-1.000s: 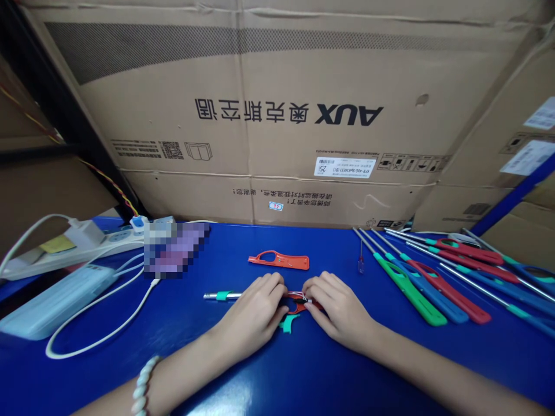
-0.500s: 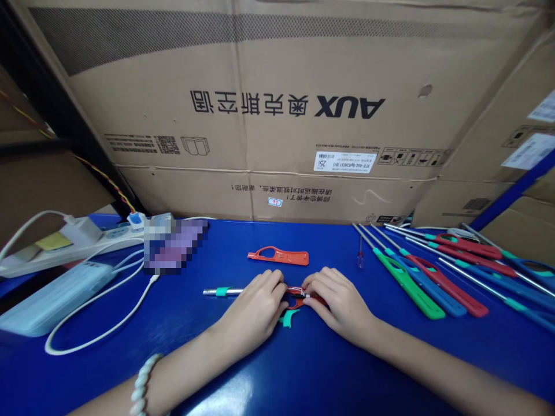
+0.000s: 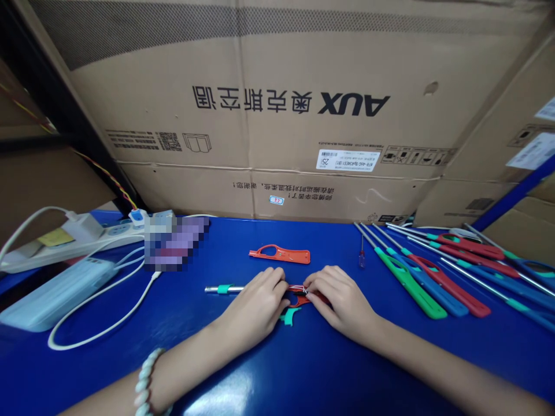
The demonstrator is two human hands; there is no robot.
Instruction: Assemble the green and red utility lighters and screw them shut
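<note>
My left hand [image 3: 260, 301] is closed around the front of an opened red gas lighter [image 3: 297, 288], with its metal tube [image 3: 236, 289] sticking out to the left through a green collar [image 3: 224, 288]. At the lighter's handle end, my right hand [image 3: 336, 296] pinches, its fingertips by thin white wires and a dark part. My fingers hide much of the inside. Just below the lighter lies a small green trigger-like piece [image 3: 290, 316], near my left fingertips. A loose red handle half [image 3: 284, 254] rests flat beyond my hands.
Several assembled lighters [image 3: 410, 283] in green, blue and red lie at the right, beside a small screwdriver [image 3: 361, 254]. At the left are a power strip [image 3: 117, 232], a light-blue power bank [image 3: 58, 294] and a white cable [image 3: 104, 332]. A large cardboard box [image 3: 260, 133] walls off the back.
The view has shifted very slightly. Both hands stay on the lighter in nearly the same place, with only small finger movement of my right hand at the wires.
</note>
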